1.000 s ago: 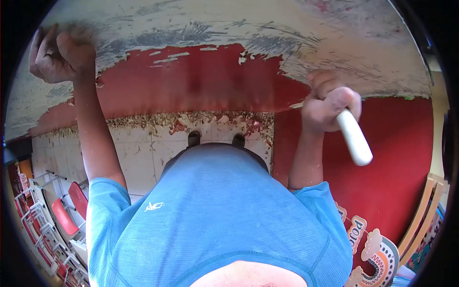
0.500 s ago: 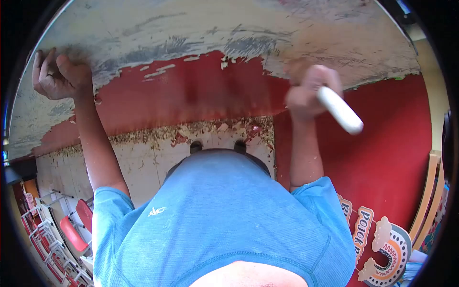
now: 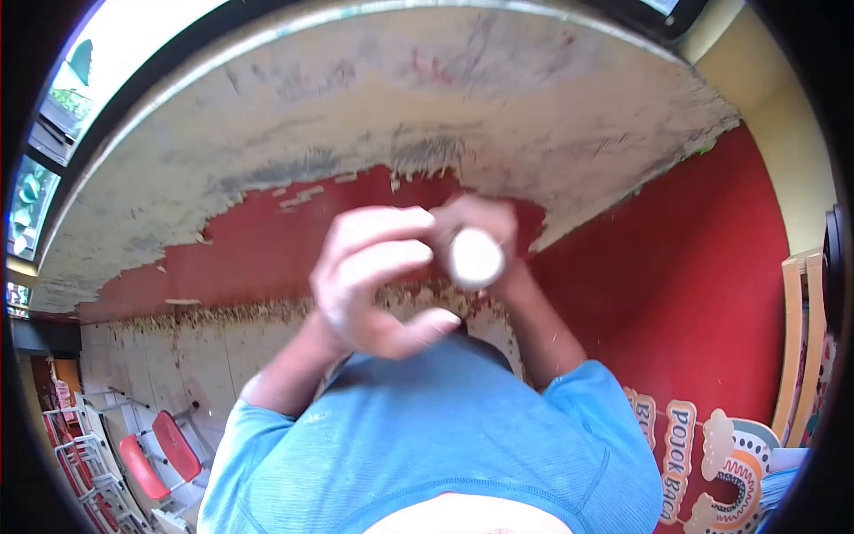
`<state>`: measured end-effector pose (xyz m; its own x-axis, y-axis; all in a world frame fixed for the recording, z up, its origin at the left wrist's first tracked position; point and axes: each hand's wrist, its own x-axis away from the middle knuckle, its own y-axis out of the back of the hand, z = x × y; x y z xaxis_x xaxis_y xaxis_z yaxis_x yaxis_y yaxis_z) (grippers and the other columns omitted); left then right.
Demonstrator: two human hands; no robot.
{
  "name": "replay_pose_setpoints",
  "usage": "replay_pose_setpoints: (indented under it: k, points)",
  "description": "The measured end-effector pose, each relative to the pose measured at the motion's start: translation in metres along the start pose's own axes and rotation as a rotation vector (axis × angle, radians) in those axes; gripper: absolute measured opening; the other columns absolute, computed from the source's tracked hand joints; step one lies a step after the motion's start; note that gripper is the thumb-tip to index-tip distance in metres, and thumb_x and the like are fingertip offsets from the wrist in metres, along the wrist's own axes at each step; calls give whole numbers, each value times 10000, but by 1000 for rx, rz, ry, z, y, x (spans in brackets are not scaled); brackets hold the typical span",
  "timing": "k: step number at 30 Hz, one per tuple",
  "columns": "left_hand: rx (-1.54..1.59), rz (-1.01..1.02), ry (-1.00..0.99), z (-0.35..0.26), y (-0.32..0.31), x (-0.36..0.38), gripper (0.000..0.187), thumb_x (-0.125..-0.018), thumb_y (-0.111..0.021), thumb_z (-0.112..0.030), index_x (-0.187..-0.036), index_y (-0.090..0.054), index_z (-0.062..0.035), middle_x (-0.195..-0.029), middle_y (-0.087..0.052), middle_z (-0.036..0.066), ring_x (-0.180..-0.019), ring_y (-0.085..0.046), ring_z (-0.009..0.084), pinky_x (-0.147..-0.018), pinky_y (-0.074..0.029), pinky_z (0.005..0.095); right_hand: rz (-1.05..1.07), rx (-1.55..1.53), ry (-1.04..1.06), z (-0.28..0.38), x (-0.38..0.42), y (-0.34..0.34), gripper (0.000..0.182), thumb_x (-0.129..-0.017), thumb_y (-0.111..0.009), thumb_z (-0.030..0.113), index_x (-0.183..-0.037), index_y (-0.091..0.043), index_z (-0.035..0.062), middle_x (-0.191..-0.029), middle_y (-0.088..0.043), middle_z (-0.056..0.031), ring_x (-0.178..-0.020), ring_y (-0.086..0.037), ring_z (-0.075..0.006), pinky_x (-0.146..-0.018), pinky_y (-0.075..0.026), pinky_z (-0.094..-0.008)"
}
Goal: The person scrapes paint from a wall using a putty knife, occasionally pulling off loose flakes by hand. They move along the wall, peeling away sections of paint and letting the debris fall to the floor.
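In front of my chest, my right hand [image 3: 480, 222] is wrapped round a white-handled tool [image 3: 477, 259]. The rounded butt of the handle faces me, and the tool's working end is hidden behind the hand. My left hand [image 3: 369, 276] is beside it on the left, fingers bent and spread from the thumb, its fingertips close to the handle. Both hands are a little blurred. Beyond them stands a wall with a stripped, pale grey-beige upper part [image 3: 356, 133] and red paint [image 3: 231, 254] below, the boundary ragged.
Paint flakes [image 3: 267, 311] lie along the foot of the wall on the pale tiled floor [image 3: 213, 356]. Red chairs [image 3: 142, 467] and stacked metal frames stand at lower left. A red side wall [image 3: 676, 267] carries a rainbow sign [image 3: 743, 472] at right. Windows [image 3: 36, 191] are at upper left.
My left hand has left the wall and come in front of my chest, its fingers opening. My right hand has drawn inward with the tool, its handle now pointing at me. The view has shifted.
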<state>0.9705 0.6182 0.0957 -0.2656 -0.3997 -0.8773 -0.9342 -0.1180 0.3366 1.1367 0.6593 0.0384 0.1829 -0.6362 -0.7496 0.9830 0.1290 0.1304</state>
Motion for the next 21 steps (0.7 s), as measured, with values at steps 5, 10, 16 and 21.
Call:
replay_pose_setpoints:
  k: [5, 10, 16, 21]
  points:
    - [72, 2, 65, 1, -48, 12, 294, -646, -787, -158, -852, -619, -35, -901, -652, 112, -896, -622, 264, -820, -494, 400, 151, -9, -126, 15, 31, -13, 166, -712, -698, 158, -813, -625, 49, -754, -633, -96, -721, -648, -260, -609, -516, -357]
    - [147, -127, 348, 1, -69, 45, 240, -767, -701, -138, -932, -551, -48, -1000, -638, 133, -1004, -593, 303, -892, -457, 444, 302, 38, -311, 16, 39, 10, 318, -710, -711, 176, -981, -628, 32, -914, -634, -150, -874, -641, -297, -745, -519, -374]
    - [257, -752, 398, 9, -9, 20, 211, -958, -478, -315, -899, -403, -126, -694, -414, -4, -543, -416, 83, -451, -399, 233, 241, 443, -172, 30, -1, 73, 474, -697, -750, 154, -1132, -595, 48, -1217, -470, -189, -1121, -483, -343, -953, -401, -413]
    - [311, -754, 146, -7, 42, -32, 362, -963, -416, -440, -763, -309, -158, -543, -282, -46, -418, -229, 47, -366, -216, 202, -363, 654, -98, 1, -12, 142, 198, -804, -634, 13, -1001, -618, 2, -1120, -538, -142, -1053, -535, -266, -858, -466, -363]
